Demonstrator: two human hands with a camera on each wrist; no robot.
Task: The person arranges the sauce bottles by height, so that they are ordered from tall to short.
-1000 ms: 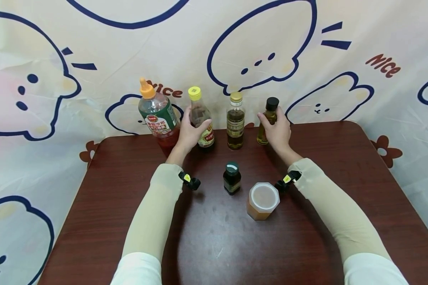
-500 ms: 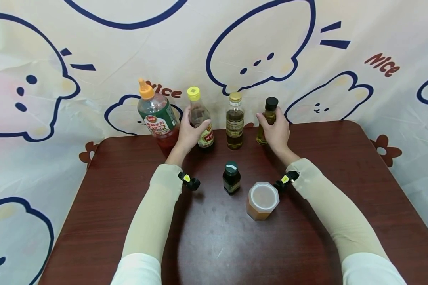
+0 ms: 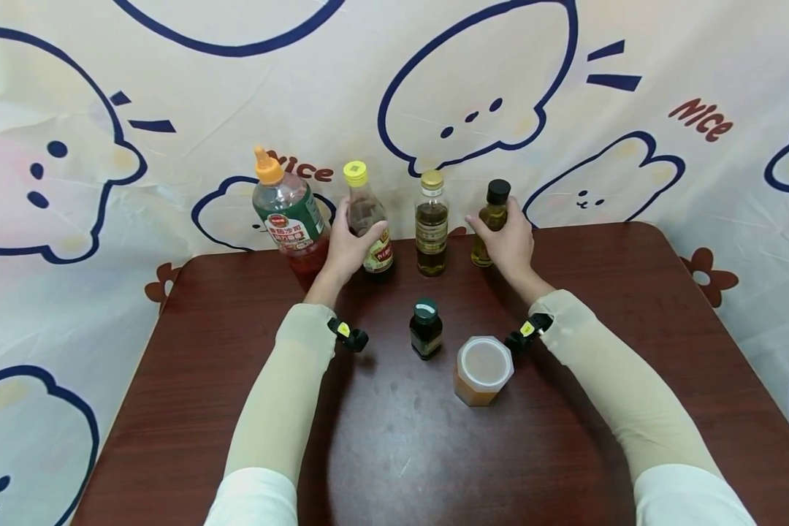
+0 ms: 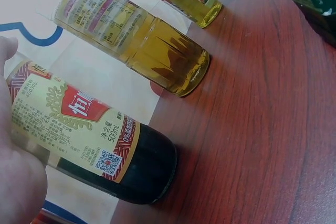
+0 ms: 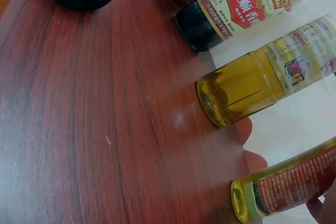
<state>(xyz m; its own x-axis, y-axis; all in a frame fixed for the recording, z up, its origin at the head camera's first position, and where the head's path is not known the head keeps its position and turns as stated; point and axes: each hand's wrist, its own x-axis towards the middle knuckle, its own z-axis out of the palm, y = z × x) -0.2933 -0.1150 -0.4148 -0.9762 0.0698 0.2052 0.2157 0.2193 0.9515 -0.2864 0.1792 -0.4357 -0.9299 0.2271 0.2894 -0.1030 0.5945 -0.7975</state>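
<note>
At the back of the table, my left hand [image 3: 348,252] grips a vinegar bottle [image 4: 79,121] with a yellow cap, thumb across its front. The bottle stands upright with dark liquid low inside. My right hand [image 3: 513,245] is around a small oil bottle [image 3: 493,219] with a black cap. Its thumb sticks out past the bottle's left side, slightly apart from the glass; the other fingers are partly hidden behind. Between the hands stands a taller oil bottle [image 3: 432,226] with a gold cap, untouched; its amber oil shows in the right wrist view.
A squeeze bottle of red sauce [image 3: 289,219] with an orange nozzle stands left of my left hand. Nearer me are a small dark bottle [image 3: 426,330] with a green cap and a white-lidded jar [image 3: 483,372]. A patterned cloth [image 3: 473,73] hangs behind the brown table [image 3: 381,453].
My right thumb has spread outward from the small oil bottle. The left hand keeps its grip on the vinegar bottle, and the bottles have not moved on the table.
</note>
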